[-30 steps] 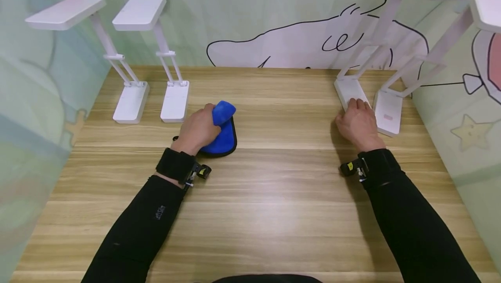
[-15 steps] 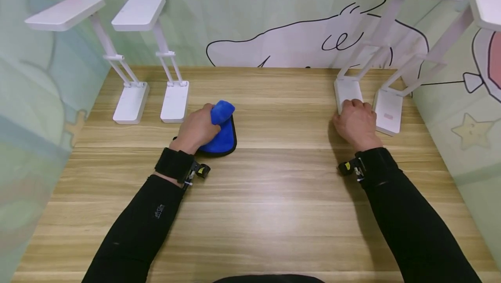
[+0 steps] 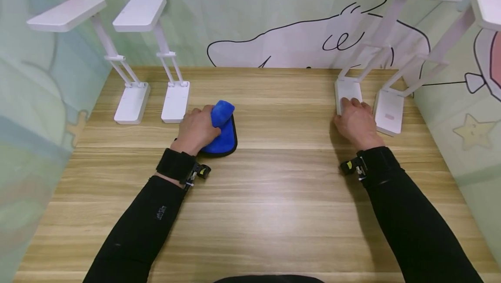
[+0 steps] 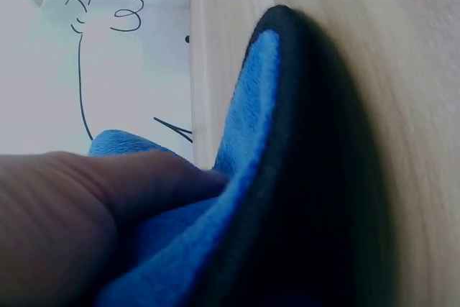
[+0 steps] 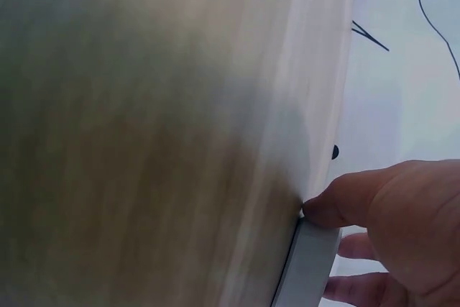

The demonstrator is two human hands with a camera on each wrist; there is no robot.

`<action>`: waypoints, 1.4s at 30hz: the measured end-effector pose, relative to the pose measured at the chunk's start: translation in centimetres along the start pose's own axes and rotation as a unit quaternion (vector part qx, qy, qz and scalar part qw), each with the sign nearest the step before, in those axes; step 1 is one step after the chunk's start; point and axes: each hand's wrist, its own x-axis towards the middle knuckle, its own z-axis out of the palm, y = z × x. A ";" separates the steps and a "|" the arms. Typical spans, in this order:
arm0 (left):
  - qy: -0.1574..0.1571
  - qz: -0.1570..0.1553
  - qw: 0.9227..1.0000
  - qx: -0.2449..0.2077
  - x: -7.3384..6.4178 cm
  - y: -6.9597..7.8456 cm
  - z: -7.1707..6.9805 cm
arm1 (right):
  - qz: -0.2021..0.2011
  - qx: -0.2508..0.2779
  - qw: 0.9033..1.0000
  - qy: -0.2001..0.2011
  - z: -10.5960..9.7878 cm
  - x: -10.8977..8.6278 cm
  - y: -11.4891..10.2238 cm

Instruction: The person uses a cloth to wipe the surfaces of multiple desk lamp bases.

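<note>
My left hand [image 3: 197, 131] grips a bunched blue cloth [image 3: 222, 140] with black edging, lying on the wooden table. In the left wrist view the thumb presses into the fold of the cloth [image 4: 248, 116], whose black-trimmed edge curls up. At the right, my right hand [image 3: 356, 124] holds the front end of a white folding desk lamp [image 3: 346, 89] by its base. The right wrist view has the thumb at the corner of the lamp base [image 5: 307, 260] and the fingers over its top. The hand covers the front part of that base in the head view.
Just right of the held lamp stands another white desk lamp [image 3: 389, 109], near the right wall. Two more white lamps, one outer [image 3: 132, 102] and one inner [image 3: 175, 101], stand at the back left. A wall with printed drawings [image 3: 250, 13] bounds the table [image 3: 266, 213] behind.
The held lamp's base has turned so that its front end swung slightly left, away from the neighbouring lamp, and my right hand went with it. The left hand and cloth stay put.
</note>
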 end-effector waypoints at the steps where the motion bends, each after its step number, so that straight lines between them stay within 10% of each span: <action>1: 0.001 0.001 1.000 -0.001 0.0 -0.1 0.0 | -0.007 -0.010 1.000 -0.003 0.0 0.0 0.0; 42: -0.087 0.068 0.993 -0.041 -3.1 1.3 -1.1 | -0.198 -0.090 0.974 0.054 3.8 -6.1 -14.3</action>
